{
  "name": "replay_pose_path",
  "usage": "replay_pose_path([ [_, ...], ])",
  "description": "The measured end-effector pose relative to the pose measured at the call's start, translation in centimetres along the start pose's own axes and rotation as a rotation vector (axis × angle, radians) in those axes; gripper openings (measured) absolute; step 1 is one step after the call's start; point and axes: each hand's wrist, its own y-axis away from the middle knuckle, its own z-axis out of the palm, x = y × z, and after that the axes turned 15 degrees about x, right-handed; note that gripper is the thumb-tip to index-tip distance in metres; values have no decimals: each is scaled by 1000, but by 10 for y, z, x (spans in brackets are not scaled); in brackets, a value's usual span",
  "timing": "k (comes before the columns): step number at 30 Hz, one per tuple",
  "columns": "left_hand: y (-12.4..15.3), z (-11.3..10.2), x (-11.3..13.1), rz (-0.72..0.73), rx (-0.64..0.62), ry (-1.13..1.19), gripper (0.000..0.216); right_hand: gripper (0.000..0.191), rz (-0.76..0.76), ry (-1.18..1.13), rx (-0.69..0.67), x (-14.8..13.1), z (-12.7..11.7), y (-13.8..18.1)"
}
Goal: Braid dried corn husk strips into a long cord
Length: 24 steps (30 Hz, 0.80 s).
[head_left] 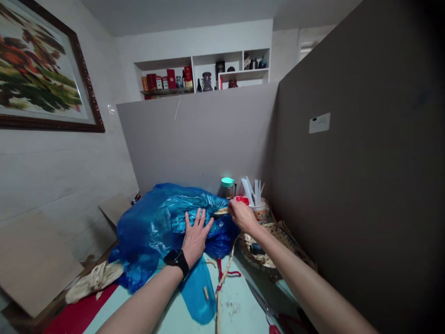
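A large crumpled blue plastic bag (156, 218) lies on the table. My left hand (195, 234), with a black watch on the wrist, rests flat on the bag with fingers spread. My right hand (241, 215) is closed in a pinch on a pale dried strip (221, 211) that sticks out of the bag's right side. More pale strips (222, 278) trail across the table below the bag.
A woven basket piece (274, 241) lies right of the bag. Behind it stand a cup of white sticks (257, 204) and a jar with a teal lid (227, 186). Scissors (267, 311) lie near the front. Grey partition walls (347, 162) close in the back and right.
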Motion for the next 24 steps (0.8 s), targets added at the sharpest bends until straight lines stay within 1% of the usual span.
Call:
replay_pose_path([
  [3,7,11,-10,63,23,-23,69,30,42,-12,37,8,-1,-2],
  [6,7,22,-16,89,43,-50,68,27,54,-49,65,13,-2,-4],
  [10,3,39,-23,111,48,-53,64,14,44,-121,89,12,-1,-6],
  [14,2,46,-27,120,46,-63,61,10,49,-210,126,10,-6,-6],
  [17,1,45,-26,112,38,-67,60,9,110,-260,201,17,-29,-3],
  [20,0,42,-22,106,27,-57,57,5,241,-295,334,33,-67,3],
  [22,-2,38,-17,98,26,-47,54,8,339,-341,435,42,-93,9],
  [24,-2,32,-11,101,24,-33,53,10,412,-440,491,47,-112,18],
])
